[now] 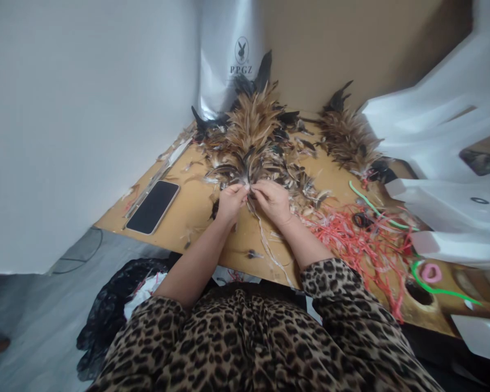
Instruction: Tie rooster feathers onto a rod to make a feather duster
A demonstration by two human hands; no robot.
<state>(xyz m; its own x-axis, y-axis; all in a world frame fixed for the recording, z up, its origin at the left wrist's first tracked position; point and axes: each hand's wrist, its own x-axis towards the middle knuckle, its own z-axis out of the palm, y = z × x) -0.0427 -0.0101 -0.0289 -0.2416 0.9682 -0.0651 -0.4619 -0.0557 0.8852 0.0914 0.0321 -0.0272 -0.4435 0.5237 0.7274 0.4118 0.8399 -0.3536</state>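
My left hand [230, 202] and my right hand [274, 200] meet at the base of a fan of brown and black feathers [251, 136] on a wooden table [196, 209]. Both hands are closed, pinching the quill ends where they come together. A thin pale string [269, 247] trails from the hands toward the table's near edge. My sleeves are leopard print.
A black phone [153, 206] lies to the left of my hands. A second feather bunch [347, 136] lies at the back right. Red cords [363, 239], green cords and a pink ring [432, 273] lie at the right. White bags [445, 141] stand at the right, a silver bag [228, 60] at the back.
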